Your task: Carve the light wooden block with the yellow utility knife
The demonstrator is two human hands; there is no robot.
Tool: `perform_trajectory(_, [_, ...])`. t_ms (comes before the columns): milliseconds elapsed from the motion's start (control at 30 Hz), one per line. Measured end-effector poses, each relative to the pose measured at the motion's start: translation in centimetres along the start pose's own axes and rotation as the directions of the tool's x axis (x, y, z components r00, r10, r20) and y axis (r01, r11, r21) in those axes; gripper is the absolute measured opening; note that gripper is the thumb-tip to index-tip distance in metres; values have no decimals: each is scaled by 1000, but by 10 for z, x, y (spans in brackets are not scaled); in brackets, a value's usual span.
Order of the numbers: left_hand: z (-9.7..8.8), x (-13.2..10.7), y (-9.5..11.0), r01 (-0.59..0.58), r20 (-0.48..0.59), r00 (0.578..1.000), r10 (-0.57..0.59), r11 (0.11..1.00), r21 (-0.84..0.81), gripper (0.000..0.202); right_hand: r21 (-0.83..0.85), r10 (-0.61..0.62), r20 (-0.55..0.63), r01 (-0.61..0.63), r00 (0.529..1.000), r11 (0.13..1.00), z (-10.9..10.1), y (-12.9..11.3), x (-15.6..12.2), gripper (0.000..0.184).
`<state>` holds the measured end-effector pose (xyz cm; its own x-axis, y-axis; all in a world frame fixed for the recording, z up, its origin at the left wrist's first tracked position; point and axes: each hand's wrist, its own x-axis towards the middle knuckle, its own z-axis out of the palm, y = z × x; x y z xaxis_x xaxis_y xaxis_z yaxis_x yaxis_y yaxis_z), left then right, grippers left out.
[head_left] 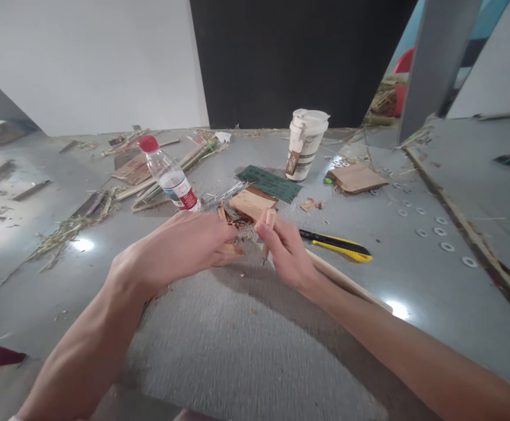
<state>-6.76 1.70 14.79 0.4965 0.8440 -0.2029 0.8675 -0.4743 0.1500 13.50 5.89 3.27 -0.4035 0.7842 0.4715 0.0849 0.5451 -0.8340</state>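
My left hand (pixel 193 242) is closed, its fingers curled down over a small piece of wood (pixel 232 254) whose pale end sticks out below them. My right hand (pixel 287 248) pinches a short, light wooden stick (pixel 270 220) held nearly upright, with a narrow dark tip pointing down at the table. A gap separates the two hands. Just beyond them lies a flat wood block (pixel 252 202) among dark shavings. To the right of my right hand rests a yellow and black utility knife (pixel 342 245). A long wooden rod (pixel 351 280) runs out from under my right wrist.
A water bottle with a red cap (pixel 176 181) stands behind my left hand. Farther back are green sandpaper (pixel 270 182) and a lidded white cup (pixel 305 146). Another wood block (pixel 356 177) and several washers (pixel 443 231) lie right. Wood strips and straw (pixel 75 228) litter the left.
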Motion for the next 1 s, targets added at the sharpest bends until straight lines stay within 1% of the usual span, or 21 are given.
perform_trajectory(100, [2, 8, 3, -3, 2, 1000, 3, 1000, 31, 29, 28, 33, -8, -32, 999, 999, -7, 4, 1, 44])
perform_trajectory(200, [8, 12, 3, 12, 1, 1000, -12, 1000, 29, 24, 48, 24, 8, -25, 1000, 999, -10, 8, 1, 41])
perform_trajectory(300, [15, 13, 2, 46, 41, 998, -47, 998, 33, 9, 61, -2, 8, 1, 1000, 998, -11, 9, 2, 37])
perform_trajectory(400, [19, 12, 2, 61, 69, 996, -64, 997, 44, 9, 60, -36, -5, 36, 999, 998, -13, 8, 4, 37])
perform_trajectory(500, [20, 12, 2, 72, 88, 993, -76, 996, 48, 9, 54, -81, -10, 82, 997, 995, -17, 3, 6, 37])
perform_trajectory(633, [19, 12, 1, 103, 84, 991, -108, 993, 60, 5, 32, -140, 6, 140, 990, 990, -21, -7, 7, 32])
perform_trajectory(767, [22, 12, -4, 83, 64, 994, -84, 996, 24, 8, 5, -179, 78, 179, 981, 984, -21, -16, 4, 26])
perform_trajectory(867, [26, 11, -9, 60, 54, 997, -61, 998, 13, 10, -36, -224, 130, 231, 966, 972, -18, -17, 2, 22])
perform_trajectory(1000, [30, 9, -16, 16, 24, 1000, -16, 1000, 2, 8, -27, -311, 121, 316, 943, 948, -17, -15, 2, 20])
